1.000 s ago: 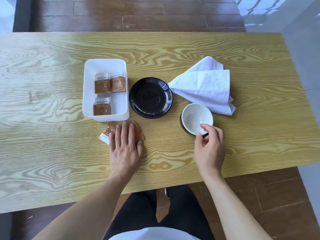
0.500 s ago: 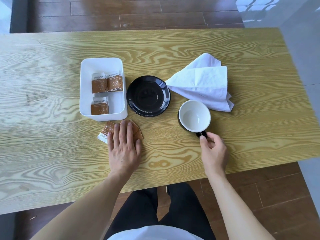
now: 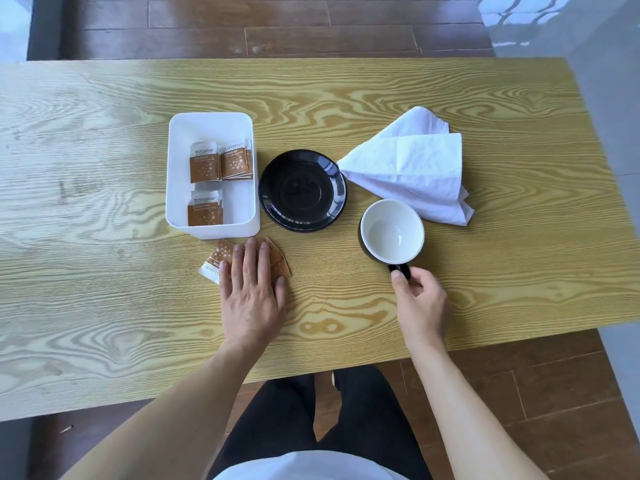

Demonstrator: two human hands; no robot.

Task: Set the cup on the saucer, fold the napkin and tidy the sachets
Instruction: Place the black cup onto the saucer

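- Wooden table (image 3: pixel 485 306) with yellow grain under everything; nothing stacked, nothing yet tidied.
- White rectangular plastic box (image 3: pixel 176 174), furthest left: brown-and-white paper sachets (image 3: pixel 204 162) lying flat inside, in three small piles.
- Loose brown sachets (image 3: pixel 221 256), fanned on the table just in front of the box, pinned under the left hand (image 3: pixel 251 296); palm down, fingers straight and close together, pressing flat rather than gripping. Judged light, thin and slippery on the smooth wood; probably best slid together into a stack, then pinched by an edge.
- Glossy black round saucer (image 3: pixel 303 190), just right of the box, bare, apart from the cup. Judged hard, brittle and slick, with a shallow well at its middle for seating.
- Black cup with white inside (image 3: pixel 392 230), upright and seemingly empty, standing on the table right of the saucer and not on it; rim just beside the napkin's near corner. Judged ceramic, stiff, moderately heavy, breakable. Best hold: the small black handle (image 3: pixel 400 270), facing the person.
- Right hand (image 3: pixel 420 303), thumb and fingertips closed on that handle; cup apparently not yet lifted.
- Crumpled white cloth napkin (image 3: pixel 412 164), furthest right, loosely bunched, unfolded. Judged soft and limp; corners the sensible hold.
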